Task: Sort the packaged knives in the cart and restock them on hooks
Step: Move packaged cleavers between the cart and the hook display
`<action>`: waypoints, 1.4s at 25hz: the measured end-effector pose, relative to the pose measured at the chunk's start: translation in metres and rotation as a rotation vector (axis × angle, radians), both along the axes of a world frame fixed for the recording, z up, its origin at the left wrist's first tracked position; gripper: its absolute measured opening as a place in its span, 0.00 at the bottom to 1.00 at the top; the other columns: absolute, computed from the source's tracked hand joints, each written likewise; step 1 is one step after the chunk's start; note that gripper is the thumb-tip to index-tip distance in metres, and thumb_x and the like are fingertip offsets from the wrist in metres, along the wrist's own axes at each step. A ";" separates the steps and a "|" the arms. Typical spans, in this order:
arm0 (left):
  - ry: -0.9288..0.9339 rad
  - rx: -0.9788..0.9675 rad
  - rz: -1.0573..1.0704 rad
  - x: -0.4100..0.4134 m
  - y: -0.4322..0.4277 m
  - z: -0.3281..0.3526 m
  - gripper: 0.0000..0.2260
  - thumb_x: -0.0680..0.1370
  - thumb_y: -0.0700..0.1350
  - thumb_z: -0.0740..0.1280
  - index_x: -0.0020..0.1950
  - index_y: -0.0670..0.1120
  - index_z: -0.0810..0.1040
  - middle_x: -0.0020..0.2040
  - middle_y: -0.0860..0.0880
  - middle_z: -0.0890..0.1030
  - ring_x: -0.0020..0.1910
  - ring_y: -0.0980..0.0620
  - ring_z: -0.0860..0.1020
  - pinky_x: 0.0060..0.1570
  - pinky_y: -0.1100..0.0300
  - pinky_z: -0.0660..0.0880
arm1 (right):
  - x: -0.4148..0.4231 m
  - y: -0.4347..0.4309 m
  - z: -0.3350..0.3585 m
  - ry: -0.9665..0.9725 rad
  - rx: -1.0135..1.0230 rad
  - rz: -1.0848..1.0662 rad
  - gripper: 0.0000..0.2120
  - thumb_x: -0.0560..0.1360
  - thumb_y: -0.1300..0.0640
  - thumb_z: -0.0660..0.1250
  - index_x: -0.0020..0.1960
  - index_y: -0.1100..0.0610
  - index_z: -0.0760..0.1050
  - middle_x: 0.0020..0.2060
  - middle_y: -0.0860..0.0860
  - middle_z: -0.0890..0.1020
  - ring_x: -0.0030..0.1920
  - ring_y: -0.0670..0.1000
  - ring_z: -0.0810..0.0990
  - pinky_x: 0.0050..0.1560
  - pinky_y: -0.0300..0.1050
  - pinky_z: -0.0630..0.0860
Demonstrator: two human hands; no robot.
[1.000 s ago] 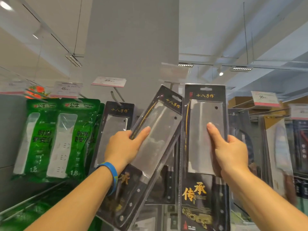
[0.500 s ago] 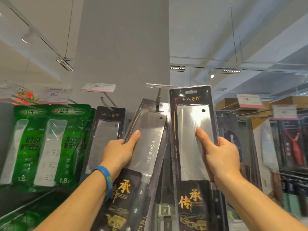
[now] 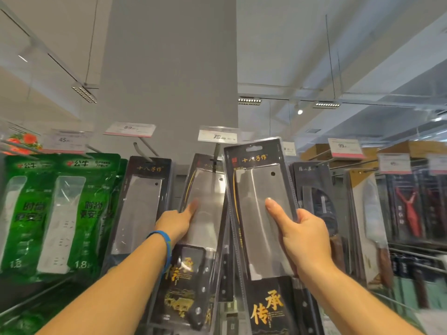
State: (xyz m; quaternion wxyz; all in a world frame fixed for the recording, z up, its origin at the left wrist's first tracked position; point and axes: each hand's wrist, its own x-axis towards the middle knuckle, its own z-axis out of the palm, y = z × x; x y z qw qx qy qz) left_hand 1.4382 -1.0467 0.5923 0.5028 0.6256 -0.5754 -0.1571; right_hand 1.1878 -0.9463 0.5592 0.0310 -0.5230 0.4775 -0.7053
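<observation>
- The left cleaver pack leaned clearly to the right a second earlier. It now stood nearly upright, its top edge up at the hook under the 79 price tag.
- The hook tip showed in front of that pack's header, so it looked threaded or just about to be. The hang hole itself was hidden, so I cannot tell for sure.
- The left hand, blue wristband on the wrist, grasped this pack at its left edge with the thumb laid on the blade window.
- The right hand grasped the right cleaver pack, thumb flat on the front and fingers behind the right edge.
- The right pack was held upright just right of the hook and overlapped the left pack's edge. Its hang slot was free, on no hook.
- Judgement: the first pack was mid-hang and the second waited its turn. Both matched the hung cleaver pack on the next hook to the left, so the spot seemed right.
- The likely next need was to slide the left pack back along the hook, then line up the right pack's slot.
- The cart was not in view.
</observation>
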 end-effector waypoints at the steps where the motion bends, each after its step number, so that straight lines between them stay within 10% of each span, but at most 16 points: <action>1: -0.123 0.014 0.066 -0.005 0.000 0.009 0.38 0.74 0.72 0.58 0.61 0.38 0.78 0.58 0.38 0.80 0.56 0.39 0.79 0.57 0.48 0.77 | 0.001 -0.001 0.000 0.006 0.010 0.001 0.40 0.63 0.22 0.66 0.45 0.60 0.76 0.43 0.54 0.81 0.45 0.54 0.79 0.50 0.59 0.78; 3: -0.218 -0.197 0.135 -0.013 0.009 0.029 0.34 0.75 0.64 0.67 0.72 0.42 0.68 0.68 0.41 0.73 0.64 0.40 0.74 0.61 0.47 0.74 | 0.002 0.001 0.004 0.013 0.037 -0.007 0.42 0.63 0.21 0.66 0.55 0.58 0.80 0.53 0.53 0.83 0.55 0.53 0.81 0.59 0.61 0.79; 6: -0.163 -0.770 0.055 -0.012 0.035 0.064 0.41 0.71 0.58 0.75 0.77 0.50 0.58 0.75 0.47 0.64 0.72 0.45 0.67 0.68 0.48 0.68 | -0.004 0.003 0.009 0.032 0.023 -0.004 0.39 0.63 0.20 0.66 0.45 0.57 0.80 0.42 0.53 0.84 0.46 0.56 0.83 0.51 0.64 0.80; 10: -0.799 -1.097 0.189 -0.001 0.072 0.119 0.23 0.79 0.52 0.67 0.73 0.54 0.69 0.76 0.49 0.67 0.70 0.45 0.69 0.65 0.48 0.72 | -0.001 0.002 0.008 0.038 0.044 -0.003 0.44 0.64 0.22 0.67 0.46 0.66 0.77 0.41 0.62 0.82 0.43 0.62 0.81 0.49 0.66 0.80; 15: -0.985 -0.866 0.078 0.001 0.100 0.164 0.12 0.83 0.54 0.59 0.62 0.55 0.78 0.56 0.52 0.83 0.54 0.48 0.79 0.52 0.50 0.77 | 0.017 0.004 -0.007 0.027 0.039 0.057 0.44 0.62 0.22 0.68 0.36 0.67 0.67 0.30 0.57 0.70 0.31 0.51 0.69 0.34 0.56 0.69; 20: -0.949 -0.778 -0.056 0.003 0.094 0.167 0.11 0.82 0.52 0.61 0.62 0.54 0.78 0.59 0.53 0.81 0.56 0.49 0.78 0.56 0.52 0.75 | 0.043 -0.002 -0.017 0.047 0.035 0.088 0.36 0.60 0.23 0.69 0.33 0.53 0.57 0.24 0.45 0.58 0.25 0.46 0.57 0.33 0.47 0.59; 24: -0.851 -0.770 -0.092 0.002 0.085 0.168 0.10 0.83 0.54 0.60 0.58 0.54 0.77 0.52 0.51 0.82 0.49 0.49 0.78 0.44 0.58 0.73 | 0.055 -0.016 -0.010 0.052 0.013 0.113 0.35 0.62 0.23 0.69 0.33 0.53 0.60 0.24 0.45 0.61 0.27 0.46 0.60 0.33 0.47 0.62; 35: -0.736 -0.821 -0.143 0.006 0.079 0.156 0.11 0.83 0.53 0.60 0.60 0.56 0.81 0.55 0.49 0.83 0.55 0.46 0.79 0.55 0.49 0.77 | 0.059 -0.042 0.025 0.115 0.059 0.033 0.33 0.66 0.22 0.63 0.39 0.53 0.64 0.34 0.47 0.68 0.38 0.51 0.70 0.41 0.51 0.68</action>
